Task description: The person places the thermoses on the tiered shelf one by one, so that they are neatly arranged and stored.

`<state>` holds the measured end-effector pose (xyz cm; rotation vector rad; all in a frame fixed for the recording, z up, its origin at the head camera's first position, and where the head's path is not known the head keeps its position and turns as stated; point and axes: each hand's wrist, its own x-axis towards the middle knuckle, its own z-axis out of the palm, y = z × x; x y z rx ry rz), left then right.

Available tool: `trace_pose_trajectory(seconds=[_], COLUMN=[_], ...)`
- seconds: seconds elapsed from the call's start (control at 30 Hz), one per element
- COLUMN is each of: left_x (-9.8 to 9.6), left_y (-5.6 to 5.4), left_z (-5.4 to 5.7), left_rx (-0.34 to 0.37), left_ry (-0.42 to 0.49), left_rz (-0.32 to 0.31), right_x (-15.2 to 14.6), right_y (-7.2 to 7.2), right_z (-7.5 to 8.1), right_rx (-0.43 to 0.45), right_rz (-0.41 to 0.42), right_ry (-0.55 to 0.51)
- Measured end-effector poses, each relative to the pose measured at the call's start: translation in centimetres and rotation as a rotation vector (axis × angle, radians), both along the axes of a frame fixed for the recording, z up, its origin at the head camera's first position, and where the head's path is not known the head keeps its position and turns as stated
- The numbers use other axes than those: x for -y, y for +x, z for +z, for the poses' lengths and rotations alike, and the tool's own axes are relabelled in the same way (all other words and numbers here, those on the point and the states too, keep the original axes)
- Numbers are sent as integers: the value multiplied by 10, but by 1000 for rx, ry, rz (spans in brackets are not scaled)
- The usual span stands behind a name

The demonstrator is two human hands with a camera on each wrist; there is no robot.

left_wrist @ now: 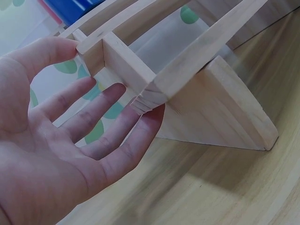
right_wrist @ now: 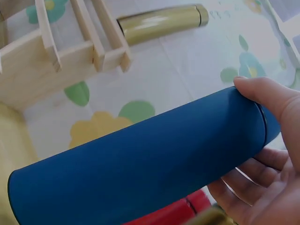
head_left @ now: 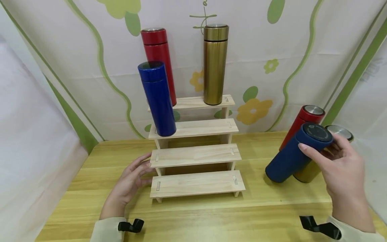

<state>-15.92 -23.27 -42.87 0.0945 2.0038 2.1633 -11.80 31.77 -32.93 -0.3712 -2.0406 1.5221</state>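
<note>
My right hand (head_left: 344, 168) holds a matte dark-blue thermos bottle (head_left: 294, 153) near its lid, thumb on one side and fingers on the other. The bottle leans, base toward the left, in front of a red thermos (head_left: 303, 121) and a partly hidden gold thermos (head_left: 308, 171). In the right wrist view, the blue bottle (right_wrist: 136, 164) spans the picture. At the left side of a stepped wooden stand (head_left: 196, 156), my left hand (head_left: 131, 181) touches the step ends. Its loosely bent fingers (left_wrist: 110, 140) meet the end of a plank in the left wrist view.
On the stand's top step are a red thermos (head_left: 160, 64) and a gold thermos (head_left: 215, 67). A shiny blue thermos (head_left: 158, 101) stands at the left of the step below. Behind the wooden table (head_left: 208, 218) hangs a flower-patterned cloth (head_left: 181, 16).
</note>
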Motion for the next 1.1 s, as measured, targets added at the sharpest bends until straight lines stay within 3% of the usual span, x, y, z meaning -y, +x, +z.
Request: trace_pose_trajectory(seconds=[0.17, 0.3, 0.43, 0.73, 0.83, 0.97, 1.1], left_x=[2, 3, 2, -1, -1, 0, -1], left_y=[2, 2, 1, 1, 1, 2, 2], left_z=[0, 0, 0, 1, 2, 2, 2], left_rx=[-2, 4, 5, -1, 0, 1, 7], left_ry=[6, -2, -1, 9, 9, 8, 15], left_rz=[1, 14, 11, 4, 5, 6, 8], right_x=[16, 27, 42, 81, 93, 105, 117], right_y=[-7, -11, -16, -32, -37, -43, -51], right_z=[19, 38, 61, 105, 115, 125, 132], right_rx=[-57, -123, -126, -155, -168, -142, -155], right_rz=[26, 125, 209, 322, 372, 380, 410], right_ry=[-64, -123, -123, 77, 68, 106, 73])
